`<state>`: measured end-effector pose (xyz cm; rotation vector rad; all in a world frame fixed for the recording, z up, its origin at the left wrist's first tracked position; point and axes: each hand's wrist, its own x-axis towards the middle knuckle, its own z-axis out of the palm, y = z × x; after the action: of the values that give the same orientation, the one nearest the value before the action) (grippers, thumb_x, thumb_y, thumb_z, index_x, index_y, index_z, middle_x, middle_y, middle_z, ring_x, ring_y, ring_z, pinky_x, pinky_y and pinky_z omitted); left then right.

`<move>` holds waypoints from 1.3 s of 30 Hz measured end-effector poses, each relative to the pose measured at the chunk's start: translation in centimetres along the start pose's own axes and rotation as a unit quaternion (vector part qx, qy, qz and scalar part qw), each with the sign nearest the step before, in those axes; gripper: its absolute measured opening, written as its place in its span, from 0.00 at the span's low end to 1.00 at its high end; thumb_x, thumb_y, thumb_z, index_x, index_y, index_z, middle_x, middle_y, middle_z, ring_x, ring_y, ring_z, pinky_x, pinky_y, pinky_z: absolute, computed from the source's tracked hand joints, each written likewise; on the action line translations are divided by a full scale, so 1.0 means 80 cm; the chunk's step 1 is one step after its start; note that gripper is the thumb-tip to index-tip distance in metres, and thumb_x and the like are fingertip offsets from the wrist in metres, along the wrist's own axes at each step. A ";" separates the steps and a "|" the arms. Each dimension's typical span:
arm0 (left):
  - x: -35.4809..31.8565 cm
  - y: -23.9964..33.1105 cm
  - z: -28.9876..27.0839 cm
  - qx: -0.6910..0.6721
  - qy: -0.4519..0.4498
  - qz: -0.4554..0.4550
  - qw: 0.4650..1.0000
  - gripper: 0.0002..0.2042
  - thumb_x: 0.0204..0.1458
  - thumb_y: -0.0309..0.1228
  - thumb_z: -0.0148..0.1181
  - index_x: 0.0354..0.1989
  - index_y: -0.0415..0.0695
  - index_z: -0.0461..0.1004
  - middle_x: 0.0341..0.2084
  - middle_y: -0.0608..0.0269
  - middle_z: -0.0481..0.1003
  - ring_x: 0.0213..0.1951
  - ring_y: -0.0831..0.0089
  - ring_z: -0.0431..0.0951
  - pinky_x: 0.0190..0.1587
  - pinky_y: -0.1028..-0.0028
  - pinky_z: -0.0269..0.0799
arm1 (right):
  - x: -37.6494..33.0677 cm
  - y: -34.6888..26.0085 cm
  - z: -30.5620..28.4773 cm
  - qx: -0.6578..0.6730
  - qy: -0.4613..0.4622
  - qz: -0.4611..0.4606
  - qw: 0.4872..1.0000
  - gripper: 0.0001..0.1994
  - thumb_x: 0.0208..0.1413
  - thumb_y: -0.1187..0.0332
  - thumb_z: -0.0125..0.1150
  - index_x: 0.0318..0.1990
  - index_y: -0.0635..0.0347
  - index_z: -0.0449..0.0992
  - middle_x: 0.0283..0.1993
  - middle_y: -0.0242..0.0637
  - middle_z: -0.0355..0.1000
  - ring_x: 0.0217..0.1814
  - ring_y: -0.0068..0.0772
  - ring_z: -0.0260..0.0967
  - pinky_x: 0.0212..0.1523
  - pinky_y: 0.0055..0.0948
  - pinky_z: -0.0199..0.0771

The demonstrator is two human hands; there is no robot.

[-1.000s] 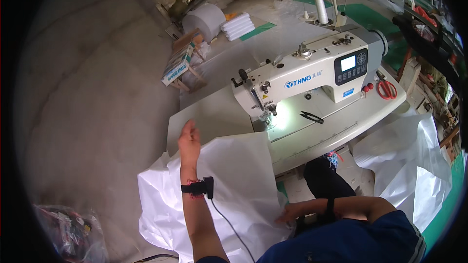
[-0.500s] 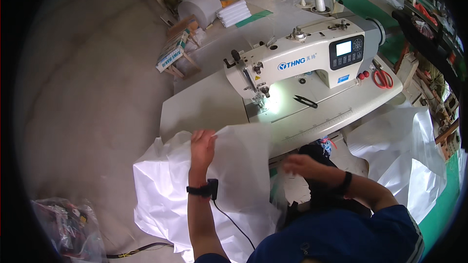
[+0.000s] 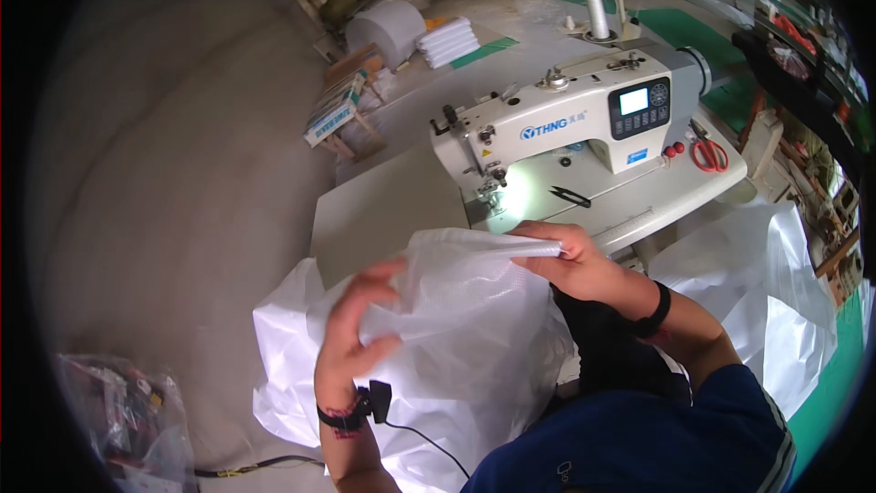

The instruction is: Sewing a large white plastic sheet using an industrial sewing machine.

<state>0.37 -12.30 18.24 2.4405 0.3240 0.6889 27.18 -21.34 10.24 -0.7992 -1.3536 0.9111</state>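
A large sheet of white woven plastic fabric (image 3: 456,347) hangs in folds over the near edge of the sewing table (image 3: 383,205). My right hand (image 3: 570,260) pinches its upper right edge, where the fabric is folded over. At the sheet's left side my left hand (image 3: 360,329) is raised with fingers apart, slightly smeared by motion, and grips nothing. Just beyond the fabric stands a white industrial sewing machine (image 3: 557,114), its lamp lit over the needle. Black thread snips (image 3: 570,197) lie on the machine bed.
Red-handled scissors (image 3: 709,155) rest at the table's right end. More white fabric (image 3: 748,292) is heaped at the right. A thread cone (image 3: 597,14) stands behind the machine. On the floor at the lower left is a clear plastic bag (image 3: 128,420) of mixed items.
My right hand has moved up and closed on the fabric's edge. My left hand has come off the upper edge, lower and to the left, its fingers spread. The view has shifted slightly.
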 end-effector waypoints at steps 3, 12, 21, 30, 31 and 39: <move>0.021 -0.017 -0.013 0.039 0.127 -0.071 0.989 0.17 0.52 0.40 0.54 0.42 0.39 0.71 0.53 0.53 0.68 0.57 0.58 0.66 0.56 0.69 0.60 | -0.002 -0.009 0.007 -0.045 -0.071 -0.102 0.991 0.15 0.54 0.82 0.50 0.50 0.67 0.70 0.40 0.36 0.70 0.41 0.24 0.66 0.42 0.20 0.65; 0.034 -0.059 -0.037 -0.133 -0.071 -0.167 0.974 0.14 0.50 0.32 0.62 0.42 0.36 0.73 0.35 0.63 0.75 0.34 0.72 0.73 0.38 0.76 0.68 | -0.010 -0.034 0.028 0.085 0.016 -0.041 0.995 0.20 0.53 0.80 0.53 0.55 0.63 0.66 0.53 0.35 0.65 0.51 0.24 0.64 0.51 0.25 0.64; 0.064 -0.150 -0.036 0.563 0.091 -0.064 0.819 0.11 0.42 0.29 0.63 0.36 0.41 0.75 0.34 0.52 0.74 0.40 0.57 0.74 0.44 0.64 0.69 | 0.001 0.147 0.075 0.117 0.102 0.309 0.938 0.10 0.54 0.63 0.57 0.34 0.61 0.76 0.27 0.26 0.71 0.28 0.17 0.65 0.29 0.23 0.66; 0.030 -0.284 0.189 0.360 -0.060 -0.171 0.915 0.20 0.55 0.40 0.47 0.53 0.44 0.67 0.56 0.57 0.65 0.58 0.52 0.61 0.58 0.51 0.54 | -0.029 0.245 0.082 -0.043 0.128 0.338 0.931 0.15 0.52 0.61 0.55 0.24 0.66 0.74 0.18 0.35 0.68 0.21 0.25 0.65 0.26 0.31 0.67; 0.021 -0.291 0.200 0.397 0.042 -0.140 0.906 0.21 0.56 0.43 0.45 0.55 0.45 0.65 0.57 0.59 0.63 0.60 0.54 0.60 0.58 0.47 0.52 | -0.042 0.250 0.083 -0.026 0.118 0.335 0.935 0.15 0.54 0.61 0.52 0.23 0.64 0.74 0.19 0.34 0.69 0.21 0.25 0.64 0.26 0.29 0.66; 0.069 -0.289 0.199 0.354 -0.076 -0.163 0.918 0.22 0.57 0.44 0.41 0.59 0.53 0.61 0.60 0.60 0.59 0.61 0.52 0.57 0.58 0.42 0.49 | -0.126 0.295 0.119 0.080 -0.102 0.207 0.970 0.13 0.54 0.61 0.52 0.31 0.63 0.74 0.27 0.33 0.70 0.30 0.23 0.65 0.33 0.27 0.65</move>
<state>11.93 0.91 -4.35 2.9697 1.0413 0.2449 15.84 -20.16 -14.61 -0.8979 -1.2888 1.4459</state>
